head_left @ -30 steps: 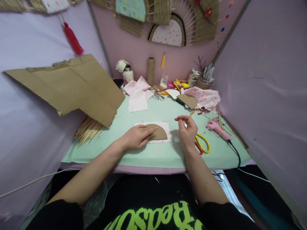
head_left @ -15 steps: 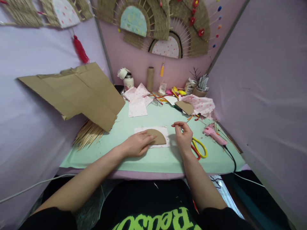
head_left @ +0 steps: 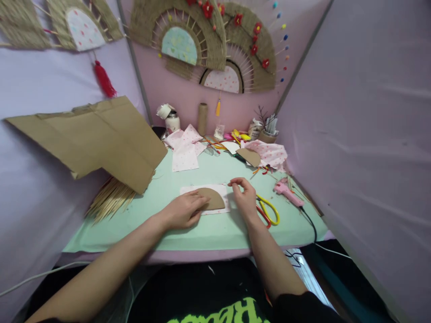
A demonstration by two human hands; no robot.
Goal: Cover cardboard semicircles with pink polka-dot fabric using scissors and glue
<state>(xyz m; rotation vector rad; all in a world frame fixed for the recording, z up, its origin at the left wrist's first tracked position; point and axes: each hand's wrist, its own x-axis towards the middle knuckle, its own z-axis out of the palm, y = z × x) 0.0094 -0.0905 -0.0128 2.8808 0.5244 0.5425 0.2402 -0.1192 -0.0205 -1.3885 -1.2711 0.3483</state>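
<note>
Card (head_left: 215,201): lying on the cloth (head_left: 222,189), straight side facing the near edge of the table (head_left: 134,235), about mid-edge.
Left hand (head_left: 183,208): resting over card's left part, fingers extending, looks to be pressing, not grasping.
Right hand (head_left: 245,197): hovering just beside cloth's far right corner, fingers curling, thumb and index nearly meeting; can't tell if pinching anything.
Change: right fingertips are closing in on that corner; left hand is staying on card. My read: card is staying put while right hand is nearing cloth's uncovered side.
Scissors (head_left: 277,214): lying right of right hand, toward near edge.
Glue gun (head_left: 288,194): lying by right edge.
Clear cup (head_left: 219,131): standing by far edge, holding something white.
Pot (head_left: 268,137): standing toward far right corner, holding white strips (head_left: 271,123).
Printed cup (head_left: 255,129): standing left of pot; contents not showing clearly.
Jar (head_left: 173,122): standing toward far left corner; inside not showing.
</note>
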